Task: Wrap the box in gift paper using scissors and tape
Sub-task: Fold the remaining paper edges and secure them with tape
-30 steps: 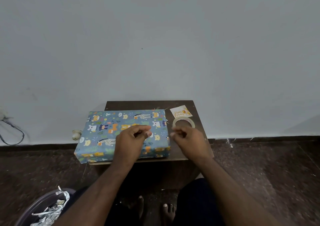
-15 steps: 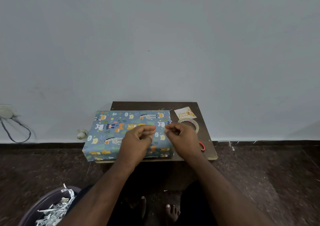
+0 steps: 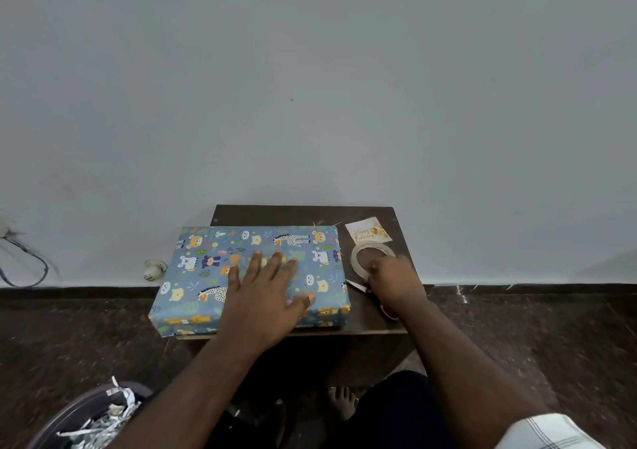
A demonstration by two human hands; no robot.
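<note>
Pressing wrapped box [image 3: 251, 276] flat: left hand [image 3: 265, 297], fingers spread, steadying paper. Right hand [image 3: 393, 283] reaching over scissors [image 3: 358, 286] beside tape roll [image 3: 358, 259]; grip unclear.

A plain pale grey wall [image 3: 310, 86] fills the upper view, meeting a dark speckled stone floor [image 3: 534, 338] at a dark skirting strip. A small dark wooden table [image 3: 303, 214] stands against the wall. A loose cable [image 3: 24, 262] hangs at the far left.
</note>
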